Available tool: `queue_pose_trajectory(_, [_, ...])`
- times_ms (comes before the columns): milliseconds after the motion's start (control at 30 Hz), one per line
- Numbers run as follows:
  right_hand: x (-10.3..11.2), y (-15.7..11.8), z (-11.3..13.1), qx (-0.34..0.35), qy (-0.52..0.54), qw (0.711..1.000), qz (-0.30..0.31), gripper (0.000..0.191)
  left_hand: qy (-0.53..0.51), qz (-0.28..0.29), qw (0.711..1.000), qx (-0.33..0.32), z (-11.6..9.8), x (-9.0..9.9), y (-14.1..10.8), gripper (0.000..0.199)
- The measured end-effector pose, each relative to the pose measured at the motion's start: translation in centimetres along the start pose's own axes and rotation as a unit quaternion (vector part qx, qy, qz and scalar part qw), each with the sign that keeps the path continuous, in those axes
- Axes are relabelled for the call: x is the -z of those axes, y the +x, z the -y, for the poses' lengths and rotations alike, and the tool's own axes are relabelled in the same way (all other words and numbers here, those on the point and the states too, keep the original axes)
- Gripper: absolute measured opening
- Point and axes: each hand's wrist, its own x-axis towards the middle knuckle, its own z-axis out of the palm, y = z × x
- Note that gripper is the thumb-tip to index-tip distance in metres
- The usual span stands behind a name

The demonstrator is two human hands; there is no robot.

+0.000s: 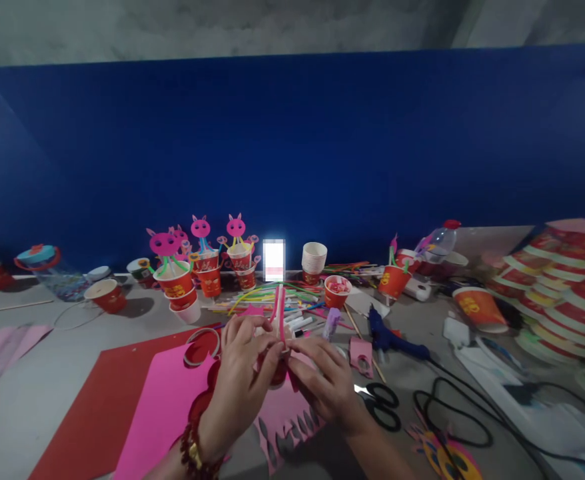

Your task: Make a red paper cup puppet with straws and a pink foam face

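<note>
Both hands meet at the middle of the table around a small paper cup, mostly hidden by the fingers. My left hand (245, 367), with a beaded bracelet at the wrist, is closed on the cup's left side. From the right, my right hand (325, 377) pinches the cup's rim. Pink strips (280, 310) stand upright from the cup, between the two hands. Beneath the hands lies a pink sheet (282, 407) with cut-out shapes along its edge.
Red card (92, 407) and bright pink paper (157, 400) lie left. Black-handled scissors (385, 405), a blue glue gun (392, 339) and its cable lie right. Decorated cups (175, 283), a cup stack (314, 257) and coloured sticks stand or lie behind. Many cups (567, 300) pile at far right.
</note>
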Motion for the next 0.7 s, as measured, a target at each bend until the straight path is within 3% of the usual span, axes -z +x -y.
queue_pose_trajectory(500, [-0.36, 0.39, 0.39, -0.011, 0.019, 0.999, -0.037, 0.021, -0.138, 0.019, 0.987, 0.08, 0.83, -0.14, 0.48, 0.022])
queue_pose_trajectory(700, [-0.09, 0.77, 0.77, -0.026, 0.022, 0.999, -0.038, 0.019, -0.176, 0.01, 0.982, 0.069, 1.15, -0.16, 0.64, 0.025])
